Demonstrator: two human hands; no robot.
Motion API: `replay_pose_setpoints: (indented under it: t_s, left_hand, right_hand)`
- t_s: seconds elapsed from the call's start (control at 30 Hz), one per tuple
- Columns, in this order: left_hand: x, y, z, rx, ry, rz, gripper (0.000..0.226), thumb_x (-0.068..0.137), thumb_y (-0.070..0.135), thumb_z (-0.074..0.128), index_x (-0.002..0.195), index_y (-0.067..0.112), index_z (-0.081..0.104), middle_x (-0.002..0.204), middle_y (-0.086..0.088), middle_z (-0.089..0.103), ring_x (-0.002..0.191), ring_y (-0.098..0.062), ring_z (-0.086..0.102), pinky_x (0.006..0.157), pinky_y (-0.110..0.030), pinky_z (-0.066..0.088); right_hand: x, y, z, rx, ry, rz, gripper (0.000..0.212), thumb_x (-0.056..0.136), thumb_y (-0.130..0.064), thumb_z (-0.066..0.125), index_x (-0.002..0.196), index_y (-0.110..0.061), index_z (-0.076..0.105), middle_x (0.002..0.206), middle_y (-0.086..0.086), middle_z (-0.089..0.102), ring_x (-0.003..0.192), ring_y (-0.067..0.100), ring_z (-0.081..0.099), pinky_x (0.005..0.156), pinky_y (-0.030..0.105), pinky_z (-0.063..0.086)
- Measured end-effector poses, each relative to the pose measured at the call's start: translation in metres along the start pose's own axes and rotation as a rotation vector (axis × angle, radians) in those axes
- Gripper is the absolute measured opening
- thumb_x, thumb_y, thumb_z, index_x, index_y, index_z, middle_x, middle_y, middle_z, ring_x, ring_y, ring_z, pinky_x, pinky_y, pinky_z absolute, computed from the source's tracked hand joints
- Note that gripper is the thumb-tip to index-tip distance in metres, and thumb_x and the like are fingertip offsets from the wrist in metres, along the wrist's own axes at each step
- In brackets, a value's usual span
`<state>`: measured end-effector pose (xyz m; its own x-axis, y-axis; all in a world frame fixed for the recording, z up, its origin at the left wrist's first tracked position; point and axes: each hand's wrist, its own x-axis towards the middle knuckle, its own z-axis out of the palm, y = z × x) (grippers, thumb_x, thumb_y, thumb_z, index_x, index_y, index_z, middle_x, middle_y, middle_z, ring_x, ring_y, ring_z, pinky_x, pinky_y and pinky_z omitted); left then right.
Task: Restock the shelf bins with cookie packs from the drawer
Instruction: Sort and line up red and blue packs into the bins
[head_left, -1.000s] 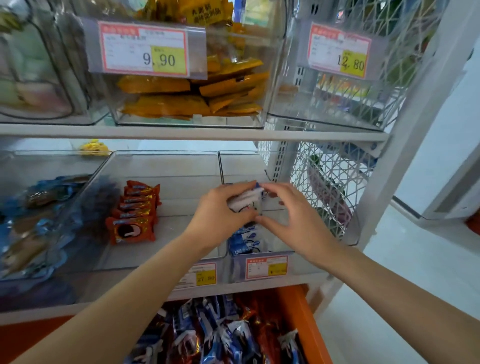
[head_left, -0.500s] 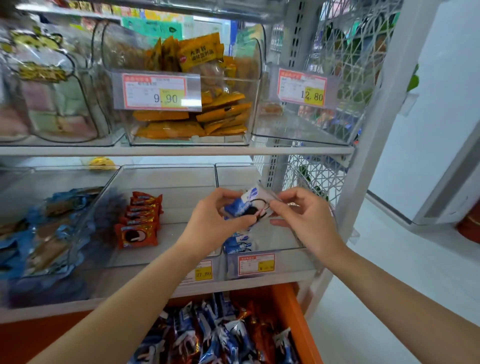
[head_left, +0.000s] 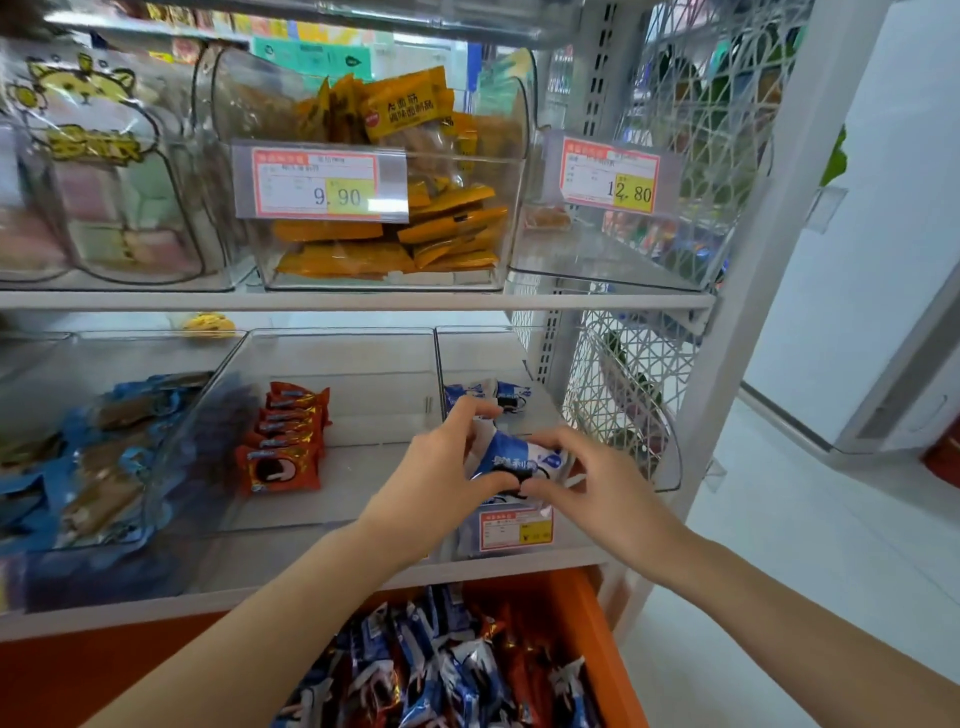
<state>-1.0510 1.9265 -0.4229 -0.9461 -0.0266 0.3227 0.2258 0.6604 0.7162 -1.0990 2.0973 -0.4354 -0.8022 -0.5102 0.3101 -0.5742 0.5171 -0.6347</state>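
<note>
Pinching blue-white cookie pack (head_left: 511, 460), glossy wrapper, dark cookie print: left hand (head_left: 441, 478), right hand (head_left: 597, 478), fingers curled round it.

The white lower shelf (head_left: 78, 621) carries three clear bins (head_left: 337, 364) side by side.

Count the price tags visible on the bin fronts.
3. The 9.90 tag on the upper middle bin, the 12.80 tag on the upper right bin, and a small tag on the lower right bin, under the blue cookie pack. The left forearm may hide another.

left tag (head_left: 316, 183) 9.90, right tag (head_left: 609, 174) 12.80
</note>
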Motion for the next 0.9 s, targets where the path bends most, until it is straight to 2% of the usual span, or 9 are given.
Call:
replay_pose_setpoints:
  t_s: [0.07, 0.13, 0.23, 0.33, 0.4, 0.53, 0.63, 0.77, 0.9]
  left_hand:
    - [0.003, -0.004, -0.001, 0.063, -0.043, 0.028, 0.056, 0.088, 0.027, 0.065, 0.135, 0.026, 0.036, 0.099, 0.017, 0.049, 0.08, 0.004, 0.05, 0.068, 0.003, 0.037]
    - [0.01, -0.017, -0.003, 0.145, -0.055, 0.055, 0.053, 0.092, 0.031, 0.06, 0.138, 0.027, 0.034, 0.117, 0.011, 0.052, 0.1, 0.0, 0.048, 0.078, 0.001, 0.035]
    - [0.021, -0.042, -0.008, 0.403, -0.076, 0.139, 0.047, 0.097, 0.041, 0.048, 0.139, 0.024, 0.037, 0.137, 0.004, 0.044, 0.125, -0.011, 0.039, 0.102, -0.019, 0.025]
    - [0.029, -0.063, -0.008, 0.579, -0.149, 0.253, 0.059, 0.091, 0.053, 0.025, 0.129, 0.017, 0.052, 0.137, -0.004, 0.049, 0.132, -0.019, 0.038, 0.111, -0.03, 0.023]
    - [0.034, -0.078, -0.005, 0.632, -0.157, 0.328, 0.057, 0.089, 0.05, 0.026, 0.116, 0.014, 0.062, 0.126, -0.005, 0.058, 0.13, -0.022, 0.044, 0.108, -0.036, 0.03]
    - [0.041, -0.092, 0.0, 0.592, -0.109, 0.375, 0.041, 0.09, 0.041, 0.038, 0.104, 0.013, 0.065, 0.114, -0.005, 0.063, 0.122, -0.022, 0.047, 0.102, -0.032, 0.03]
    - [0.044, -0.097, 0.002, 0.534, -0.084, 0.408, 0.037, 0.089, 0.038, 0.042, 0.103, 0.012, 0.065, 0.113, -0.005, 0.062, 0.122, -0.018, 0.039, 0.098, -0.029, 0.027]
    - [0.045, -0.104, 0.004, 0.442, -0.062, 0.422, 0.034, 0.088, 0.038, 0.044, 0.1, 0.013, 0.064, 0.115, -0.004, 0.061, 0.126, -0.018, 0.035, 0.098, -0.029, 0.027]
    - [0.046, -0.107, 0.006, 0.402, -0.038, 0.441, 0.033, 0.088, 0.038, 0.044, 0.098, 0.013, 0.064, 0.112, -0.003, 0.061, 0.125, -0.017, 0.036, 0.096, -0.031, 0.031]
  right_hand:
    - [0.004, 0.005, 0.001, -0.014, 0.031, 0.016, 0.033, 0.086, -0.029, 0.068, 0.117, -0.027, 0.058, 0.096, -0.03, 0.053, 0.086, -0.017, 0.05, 0.074, 0.002, 0.037]
    - [0.012, 0.014, 0.003, -0.036, 0.08, 0.044, 0.025, 0.086, -0.029, 0.067, 0.109, -0.027, 0.055, 0.091, -0.025, 0.053, 0.077, -0.014, 0.05, 0.068, 0.002, 0.037]
    - [0.031, 0.03, 0.006, -0.118, 0.154, 0.107, 0.022, 0.088, -0.027, 0.065, 0.105, -0.021, 0.052, 0.086, -0.014, 0.054, 0.067, -0.006, 0.048, 0.06, 0.005, 0.038]
    - [0.056, 0.049, 0.01, -0.234, 0.162, 0.145, 0.03, 0.089, -0.026, 0.064, 0.112, -0.009, 0.056, 0.093, -0.002, 0.056, 0.065, -0.001, 0.048, 0.052, 0.011, 0.037]
    - [0.075, 0.06, 0.015, -0.271, 0.134, 0.174, 0.028, 0.09, -0.025, 0.064, 0.11, -0.008, 0.057, 0.094, 0.002, 0.056, 0.066, 0.006, 0.05, 0.052, 0.014, 0.032]
    - [0.113, 0.083, 0.027, -0.32, 0.055, 0.28, 0.024, 0.091, -0.025, 0.063, 0.106, -0.008, 0.057, 0.098, 0.007, 0.061, 0.081, 0.02, 0.057, 0.065, 0.03, 0.042]
    - [0.139, 0.102, 0.039, -0.392, 0.019, 0.328, 0.021, 0.092, -0.019, 0.06, 0.106, -0.004, 0.058, 0.096, 0.01, 0.062, 0.079, 0.023, 0.058, 0.065, 0.031, 0.046]
    - [0.161, 0.115, 0.049, -0.508, -0.038, 0.394, 0.016, 0.092, -0.004, 0.049, 0.106, 0.002, 0.055, 0.095, 0.015, 0.059, 0.077, 0.025, 0.052, 0.064, 0.03, 0.04]
    - [0.175, 0.127, 0.056, -0.537, -0.077, 0.403, 0.019, 0.091, -0.005, 0.052, 0.108, 0.002, 0.053, 0.103, 0.018, 0.059, 0.086, 0.03, 0.056, 0.067, 0.03, 0.038]
